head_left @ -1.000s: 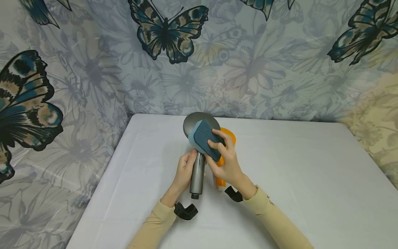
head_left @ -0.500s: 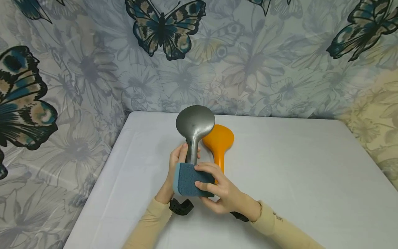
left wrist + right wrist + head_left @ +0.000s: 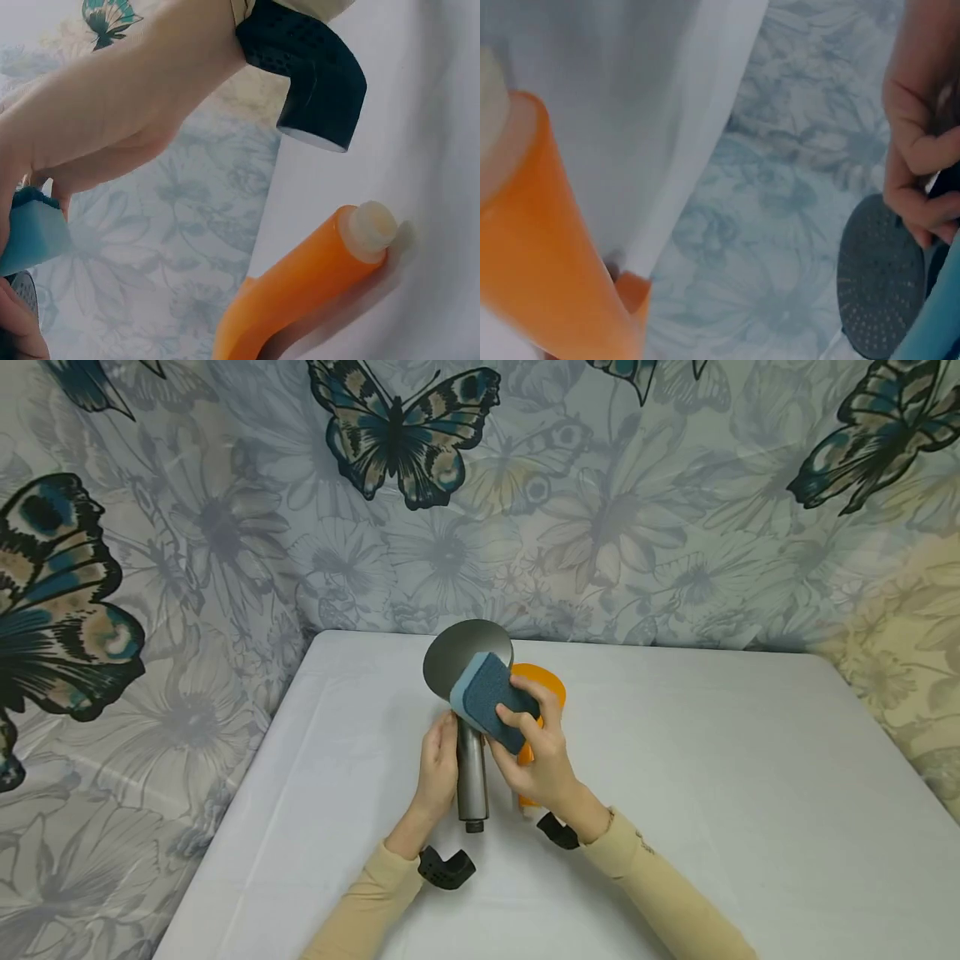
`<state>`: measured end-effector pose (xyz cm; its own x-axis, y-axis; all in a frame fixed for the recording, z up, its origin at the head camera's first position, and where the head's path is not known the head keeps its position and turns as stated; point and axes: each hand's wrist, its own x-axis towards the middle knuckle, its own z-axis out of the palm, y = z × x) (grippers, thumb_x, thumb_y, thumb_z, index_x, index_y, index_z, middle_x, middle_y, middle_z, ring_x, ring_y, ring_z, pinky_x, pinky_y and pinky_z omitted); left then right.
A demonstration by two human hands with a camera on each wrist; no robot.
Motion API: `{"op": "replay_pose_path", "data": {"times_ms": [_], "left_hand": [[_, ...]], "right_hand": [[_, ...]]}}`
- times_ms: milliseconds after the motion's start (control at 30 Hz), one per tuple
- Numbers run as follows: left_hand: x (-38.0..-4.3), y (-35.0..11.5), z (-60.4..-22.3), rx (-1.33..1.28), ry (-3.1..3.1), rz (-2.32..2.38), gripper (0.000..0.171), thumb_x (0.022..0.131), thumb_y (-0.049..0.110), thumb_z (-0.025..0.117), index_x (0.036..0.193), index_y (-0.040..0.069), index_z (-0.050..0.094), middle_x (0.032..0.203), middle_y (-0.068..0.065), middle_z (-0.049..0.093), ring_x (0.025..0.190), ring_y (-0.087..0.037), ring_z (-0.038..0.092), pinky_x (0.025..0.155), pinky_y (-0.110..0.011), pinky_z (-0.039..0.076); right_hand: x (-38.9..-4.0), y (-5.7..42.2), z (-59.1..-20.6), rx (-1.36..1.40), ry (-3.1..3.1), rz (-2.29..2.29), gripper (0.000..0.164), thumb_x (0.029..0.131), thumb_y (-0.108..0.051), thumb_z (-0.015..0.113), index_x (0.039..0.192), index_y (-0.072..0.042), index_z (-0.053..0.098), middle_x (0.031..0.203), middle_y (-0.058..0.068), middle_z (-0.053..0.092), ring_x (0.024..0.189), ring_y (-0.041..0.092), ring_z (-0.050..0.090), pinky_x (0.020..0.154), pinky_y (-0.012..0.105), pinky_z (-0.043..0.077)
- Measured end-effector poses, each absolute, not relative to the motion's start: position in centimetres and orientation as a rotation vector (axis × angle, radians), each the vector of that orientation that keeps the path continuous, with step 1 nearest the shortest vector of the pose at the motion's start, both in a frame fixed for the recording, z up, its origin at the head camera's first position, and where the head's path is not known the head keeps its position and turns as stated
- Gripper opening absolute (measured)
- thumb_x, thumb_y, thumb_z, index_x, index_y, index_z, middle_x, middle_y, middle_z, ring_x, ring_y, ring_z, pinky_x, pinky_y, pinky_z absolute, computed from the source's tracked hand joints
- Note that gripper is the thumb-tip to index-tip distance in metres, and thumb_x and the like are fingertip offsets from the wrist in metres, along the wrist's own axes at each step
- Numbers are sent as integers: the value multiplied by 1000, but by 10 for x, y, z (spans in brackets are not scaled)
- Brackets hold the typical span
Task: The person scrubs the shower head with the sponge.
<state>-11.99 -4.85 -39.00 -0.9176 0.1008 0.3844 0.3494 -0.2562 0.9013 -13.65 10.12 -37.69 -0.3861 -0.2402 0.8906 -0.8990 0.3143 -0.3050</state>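
A grey shower head (image 3: 472, 777) is held above the table by my left hand (image 3: 437, 768), whose fingers curl round its neck. Its round plate with spray holes (image 3: 881, 277) faces the right wrist camera. My right hand (image 3: 546, 752) grips a blue sponge (image 3: 491, 702) with a darker scouring side. In the head view the sponge covers the neck and the lower edge of the round head; whether it touches there is hard to tell. Behind the right hand lies an orange shower head (image 3: 551, 681) on the table, its pale threaded end (image 3: 373, 227) clear in the left wrist view.
A white-covered table (image 3: 712, 777) spreads beneath both hands. Its far edge meets a patterned wall cloth (image 3: 600, 552) with butterflies and flowers. Black camera mounts (image 3: 447, 868) hang under each wrist, close to the grey handle's lower end.
Half a second ago the sponge was down over the handle; it is now up at the neck, near where it was one second ago. The grey shower head has tilted; the orange one stays put.
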Motion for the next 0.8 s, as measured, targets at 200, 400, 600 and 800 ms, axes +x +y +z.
{"op": "replay_pose_path", "data": {"times_ms": [200,400,600,800], "left_hand": [[-120,-53,-389,-448,-1766,-2301,38,104,20,23,106,-5,52,91,1,52,87,-10,50,80,-22,42],[-117,-59,-371,-364,-1696,-2401,33,104,16,21,86,4,46,69,1,49,56,-7,44,55,-19,40],[-112,-61,-361,-470,-1673,-2460,32,103,16,21,83,5,44,64,3,48,50,-7,44,50,-18,40],[-116,-57,-374,-573,-1705,-2308,32,103,15,26,87,5,52,72,6,51,64,-6,47,61,-19,42]], "right_hand": [[-116,100,-383,1175,-1850,1237,26,88,-22,61,98,1,60,123,34,40,113,44,42,98,40,38],[-91,105,-393,1459,-1809,1204,22,87,-18,62,99,0,58,121,36,36,113,42,40,93,40,42],[-95,99,-388,1537,-1654,1231,18,87,-12,61,97,1,57,117,37,36,113,42,38,91,40,42],[-117,92,-387,1375,-1597,1285,18,88,-13,59,95,4,57,115,39,38,113,42,40,97,39,38]]}}
